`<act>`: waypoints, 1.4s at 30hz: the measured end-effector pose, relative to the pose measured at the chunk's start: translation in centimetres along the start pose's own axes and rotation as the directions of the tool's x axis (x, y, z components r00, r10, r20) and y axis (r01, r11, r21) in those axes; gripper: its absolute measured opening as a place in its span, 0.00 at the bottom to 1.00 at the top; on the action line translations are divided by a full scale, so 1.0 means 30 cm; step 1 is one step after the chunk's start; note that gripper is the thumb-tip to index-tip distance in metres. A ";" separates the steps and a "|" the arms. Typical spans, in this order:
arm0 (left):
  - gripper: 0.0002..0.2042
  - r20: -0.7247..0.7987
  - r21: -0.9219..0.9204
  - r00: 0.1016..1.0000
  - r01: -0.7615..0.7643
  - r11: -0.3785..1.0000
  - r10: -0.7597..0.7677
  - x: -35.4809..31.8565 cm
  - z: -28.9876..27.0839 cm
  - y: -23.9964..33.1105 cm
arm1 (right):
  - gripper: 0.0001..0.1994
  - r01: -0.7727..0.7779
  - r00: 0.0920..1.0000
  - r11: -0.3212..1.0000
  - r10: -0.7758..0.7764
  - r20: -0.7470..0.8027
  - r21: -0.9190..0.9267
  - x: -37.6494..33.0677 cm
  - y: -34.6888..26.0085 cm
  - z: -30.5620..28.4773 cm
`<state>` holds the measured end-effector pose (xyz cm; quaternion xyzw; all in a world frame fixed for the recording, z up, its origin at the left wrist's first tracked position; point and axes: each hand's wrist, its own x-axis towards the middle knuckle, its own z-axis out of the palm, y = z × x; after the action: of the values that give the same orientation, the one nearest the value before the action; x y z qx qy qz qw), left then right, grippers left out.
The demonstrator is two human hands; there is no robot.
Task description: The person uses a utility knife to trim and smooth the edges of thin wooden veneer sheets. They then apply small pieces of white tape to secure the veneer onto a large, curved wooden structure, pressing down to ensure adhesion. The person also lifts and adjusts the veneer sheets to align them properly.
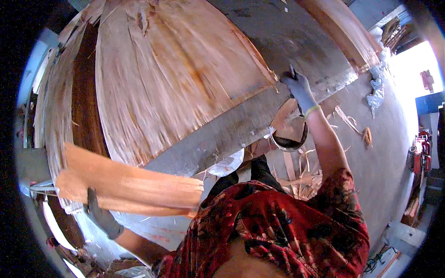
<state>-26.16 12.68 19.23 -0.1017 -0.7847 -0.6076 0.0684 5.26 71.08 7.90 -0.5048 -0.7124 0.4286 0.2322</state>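
Observation:
My left hand [103,217], in a grey glove, grips a long orange-brown strip of wood veneer [134,183] by its lower edge, with the thumb over its face. The strip is held out at the lower left, beside the table. My right hand [299,88], in a pale glove, is closed over the grey table top [194,146] near its front edge. A small dark thing pokes out past its fingers, its kind unclear. Just right of the wide veneer sheets [176,74] lying on the table, this hand stays clear of them.
A round bucket [290,139] with a dark inside hangs or stands by the table's front edge, below my right wrist. Veneer scraps [303,178] litter the floor. More veneer [343,32] lies at the table's far right. Crumpled plastic [376,92] hangs at its right end.

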 end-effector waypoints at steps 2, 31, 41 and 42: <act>0.16 0.088 0.129 0.992 -0.106 0.986 0.095 -0.058 -0.071 0.020 | 0.14 0.053 0.995 0.996 -0.047 0.088 -0.067 0.114 -0.007 0.050; 0.19 0.482 -0.451 0.875 0.291 0.844 -0.044 0.150 1.331 0.575 | 0.34 -0.329 0.525 0.742 -0.370 0.767 0.584 0.248 -0.013 -0.152; 0.20 0.572 -0.141 0.804 0.290 0.946 -0.162 0.242 1.660 0.195 | 0.16 -0.119 0.650 0.900 -0.248 0.718 0.419 0.148 -0.104 -0.141; 0.20 0.609 -0.184 0.766 0.389 0.903 -0.206 0.230 1.677 0.181 | 0.14 -0.166 0.648 0.936 -0.134 0.750 0.311 0.150 -0.098 -0.126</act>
<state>-30.72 63.19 13.24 -0.1624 -0.6727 -0.6626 -0.2864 4.90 76.26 11.92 -0.2343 -0.6500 0.7229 -0.0056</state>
